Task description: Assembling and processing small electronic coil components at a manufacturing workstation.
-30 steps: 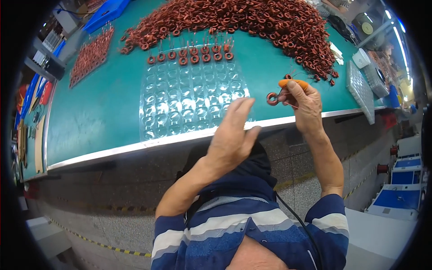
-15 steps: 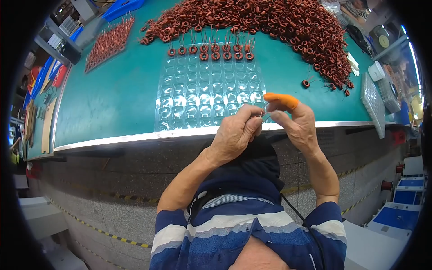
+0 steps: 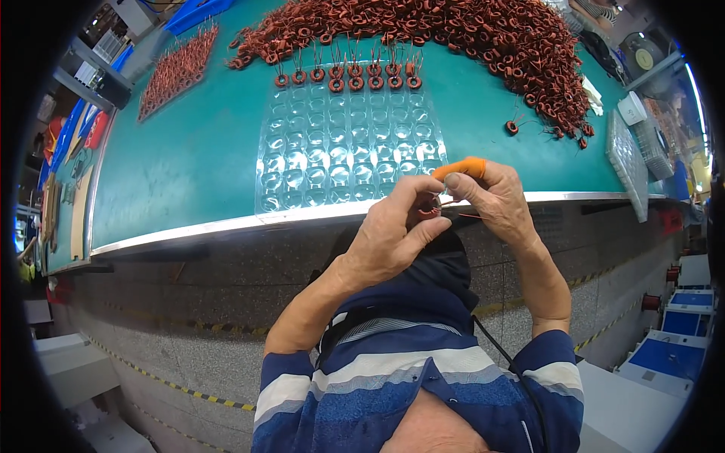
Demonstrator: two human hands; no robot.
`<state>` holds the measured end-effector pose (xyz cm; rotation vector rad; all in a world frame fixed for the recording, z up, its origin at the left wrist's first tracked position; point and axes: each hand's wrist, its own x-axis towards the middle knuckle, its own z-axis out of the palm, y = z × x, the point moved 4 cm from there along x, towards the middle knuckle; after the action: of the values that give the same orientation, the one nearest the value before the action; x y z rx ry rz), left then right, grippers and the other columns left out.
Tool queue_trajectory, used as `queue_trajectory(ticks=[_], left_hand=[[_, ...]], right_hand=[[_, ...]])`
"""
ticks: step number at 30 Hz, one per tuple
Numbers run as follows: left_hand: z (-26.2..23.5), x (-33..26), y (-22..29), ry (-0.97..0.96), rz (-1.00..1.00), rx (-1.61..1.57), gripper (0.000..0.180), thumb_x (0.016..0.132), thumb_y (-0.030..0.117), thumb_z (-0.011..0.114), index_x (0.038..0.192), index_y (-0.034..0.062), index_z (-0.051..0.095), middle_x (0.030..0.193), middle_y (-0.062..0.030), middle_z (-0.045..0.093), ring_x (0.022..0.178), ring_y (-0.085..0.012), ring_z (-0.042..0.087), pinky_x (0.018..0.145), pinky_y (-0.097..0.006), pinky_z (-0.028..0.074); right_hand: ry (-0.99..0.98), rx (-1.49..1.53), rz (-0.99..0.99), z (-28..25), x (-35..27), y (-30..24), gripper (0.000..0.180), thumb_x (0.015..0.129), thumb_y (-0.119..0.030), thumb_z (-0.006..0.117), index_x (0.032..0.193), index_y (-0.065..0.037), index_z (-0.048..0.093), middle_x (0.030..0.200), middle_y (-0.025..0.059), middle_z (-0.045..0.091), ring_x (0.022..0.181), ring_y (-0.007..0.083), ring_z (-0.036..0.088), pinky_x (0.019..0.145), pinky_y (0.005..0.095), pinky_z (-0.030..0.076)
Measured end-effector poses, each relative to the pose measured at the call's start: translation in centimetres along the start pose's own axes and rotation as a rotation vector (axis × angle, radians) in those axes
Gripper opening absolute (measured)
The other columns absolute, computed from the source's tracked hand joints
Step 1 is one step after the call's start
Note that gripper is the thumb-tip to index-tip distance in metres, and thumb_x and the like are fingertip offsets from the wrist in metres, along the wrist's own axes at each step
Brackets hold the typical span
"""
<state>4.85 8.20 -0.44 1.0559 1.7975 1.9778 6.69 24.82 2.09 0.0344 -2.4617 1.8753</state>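
Note:
Just past the table's front edge, my left hand (image 3: 385, 230) holds a small red-brown toroidal coil (image 3: 433, 208) between thumb and fingers, which partly hide it. Close against it on the right, my right hand (image 3: 502, 204) has thumb and forefinger bent together at the coil's thin wire leads. An orange finger cot (image 3: 471, 167) covers that forefinger. Beyond both hands lies a clear plastic blister tray (image 3: 260, 167) with round pockets. Its far rows hold several coils (image 3: 355, 84) with their leads pointing away from me; the nearer pockets have none.
A large heap of coils (image 3: 423, 26) spreads over the far side of the green table (image 3: 189, 162). One loose coil (image 3: 512, 127) lies right of the tray. A filled tray (image 3: 178, 75) is at far left; stacked clear trays (image 3: 627, 166) stand at the right edge.
My left fingers have opened wider around the coil, which now shows between them. The right hand has come closer, its thumb and forefinger drawn together. The view has shifted slightly.

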Motion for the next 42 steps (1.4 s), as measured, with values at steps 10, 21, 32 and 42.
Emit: queue_trajectory(ticks=[10,21,32,42], left_hand=[[0.4,0.0,0.0,0.012,-0.224,-0.316,0.035,0.091,0.009,0.063,0.123,0.0022,0.050,0.079,-0.0010,0.053,0.065,-0.0051,0.051,0.056,-0.020,0.042],[1.0,1.3,0.0,0.210,0.128,0.262,0.031,0.084,0.001,0.065,0.114,0.0030,0.059,0.084,-0.0087,0.063,0.073,-0.0146,0.061,0.064,-0.027,0.049],[0.7,-0.3,1.2,-0.012,-0.016,-0.364,0.027,0.091,0.008,0.062,0.116,-0.0001,0.054,0.088,-0.0046,0.058,0.068,-0.0068,0.054,0.060,-0.020,0.045],[-1.2,-0.3,0.5,0.064,-0.085,-0.265,0.034,0.094,0.009,0.059,0.125,-0.0008,0.048,0.086,-0.0052,0.054,0.070,-0.0098,0.055,0.063,-0.022,0.045]], right_hand=[[0.107,-0.514,-0.237,-0.9,-1.0,-3.1,0.015,0.085,-0.015,0.068,0.092,-0.002,0.072,0.072,0.0104,0.064,0.061,0.0174,0.059,0.052,0.0280,0.042],[0.151,-1.000,-1.121,2.7,-5.6,-5.3,0.018,0.069,-0.001,0.074,0.064,0.002,0.056,0.068,0.0121,0.056,0.048,0.0206,0.053,0.039,0.0300,0.041],[0.092,0.416,0.099,-1.1,-2.9,-0.9,0.028,0.090,-0.022,0.060,0.088,0.005,0.068,0.058,-0.0013,0.051,0.051,0.0034,0.038,0.047,0.0194,0.028],[-0.074,0.360,0.034,0.0,-3.7,1.5,0.035,0.087,-0.008,0.066,0.119,0.001,0.060,0.090,0.0022,0.062,0.076,0.0082,0.056,0.068,0.0194,0.045]])
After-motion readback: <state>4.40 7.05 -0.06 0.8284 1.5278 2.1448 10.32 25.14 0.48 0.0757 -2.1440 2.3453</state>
